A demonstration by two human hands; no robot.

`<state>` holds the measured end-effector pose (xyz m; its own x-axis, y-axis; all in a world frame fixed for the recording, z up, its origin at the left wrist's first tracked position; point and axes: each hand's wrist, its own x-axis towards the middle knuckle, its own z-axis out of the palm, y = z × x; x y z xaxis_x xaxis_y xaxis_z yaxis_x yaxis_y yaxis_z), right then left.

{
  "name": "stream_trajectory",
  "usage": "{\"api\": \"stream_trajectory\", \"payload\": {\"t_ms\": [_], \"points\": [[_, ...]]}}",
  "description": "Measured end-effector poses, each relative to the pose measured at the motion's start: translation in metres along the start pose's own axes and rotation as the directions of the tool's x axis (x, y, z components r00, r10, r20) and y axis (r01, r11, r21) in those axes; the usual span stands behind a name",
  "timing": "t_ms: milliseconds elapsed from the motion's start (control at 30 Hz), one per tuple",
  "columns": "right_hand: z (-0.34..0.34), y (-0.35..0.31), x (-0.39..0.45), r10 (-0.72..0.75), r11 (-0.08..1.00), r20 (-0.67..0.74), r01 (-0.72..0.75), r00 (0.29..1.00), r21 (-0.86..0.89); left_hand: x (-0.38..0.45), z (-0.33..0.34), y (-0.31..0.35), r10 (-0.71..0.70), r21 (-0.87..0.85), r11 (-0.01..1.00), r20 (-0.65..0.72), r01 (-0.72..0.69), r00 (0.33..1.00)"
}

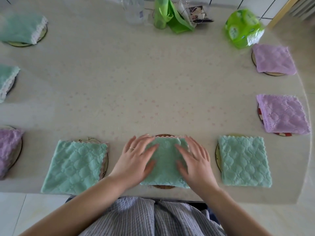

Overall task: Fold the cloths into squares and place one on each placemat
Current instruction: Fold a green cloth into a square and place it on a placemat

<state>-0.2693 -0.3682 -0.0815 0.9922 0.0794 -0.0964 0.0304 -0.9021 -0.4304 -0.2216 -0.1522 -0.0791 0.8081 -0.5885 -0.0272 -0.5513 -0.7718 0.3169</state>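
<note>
Pressing flat with fingers spread and nearly straight, the left hand (136, 159) and the right hand (194, 160) lie palm-down on the middle green cloth (164, 160), one on each side of it, thumbs turned inward toward each other. Neither hand curls round anything; both rest open on the fabric. A thin ring shows on a finger of the left hand. Both forearms reach in from the near edge of the table (136, 82), angled toward each other over a striped garment (153, 217).

Under the hands, the cloth is folded to a square and covers a round brown placemat (164, 186), whose rim peeks out at the far and near edges. Just left of the left hand lies another folded green cloth (75, 165) on its placemat; just right of the right hand, a third green cloth (243, 161). Farther right sit two purple cloths (283, 114) on mats. Well beyond the fingertips stand a green tissue pack (242, 28) and a green plastic bag (167, 16).
</note>
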Motion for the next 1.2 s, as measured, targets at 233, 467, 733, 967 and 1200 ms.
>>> {"api": "stream_trajectory", "payload": {"t_ms": [233,467,733,967,1200], "points": [[0.015,0.008,-0.004,-0.087,0.954,0.213,0.143,0.973,-0.262,-0.009,0.022,0.003,0.046,0.146,0.986,0.254,-0.085,0.966],[0.008,0.004,0.001,-0.075,0.974,0.200,0.115,0.977,-0.194,-0.007,0.008,0.000,0.034,-0.016,0.999,0.266,-0.031,0.963],[0.025,-0.110,0.025,-0.084,0.947,0.007,0.077,0.996,0.313,-0.069,-0.056,-0.087,-0.340,-0.440,0.852,-0.057,0.282,0.939],[0.076,-0.198,0.043,0.248,0.815,0.163,-0.297,0.955,0.499,-0.132,-0.080,-0.200,-0.582,-0.533,0.665,0.068,0.523,0.810],[0.084,-0.224,0.040,0.505,0.660,0.209,-0.530,0.838,0.532,-0.148,-0.080,-0.216,-0.495,-0.576,0.596,0.286,0.560,0.821]]}}
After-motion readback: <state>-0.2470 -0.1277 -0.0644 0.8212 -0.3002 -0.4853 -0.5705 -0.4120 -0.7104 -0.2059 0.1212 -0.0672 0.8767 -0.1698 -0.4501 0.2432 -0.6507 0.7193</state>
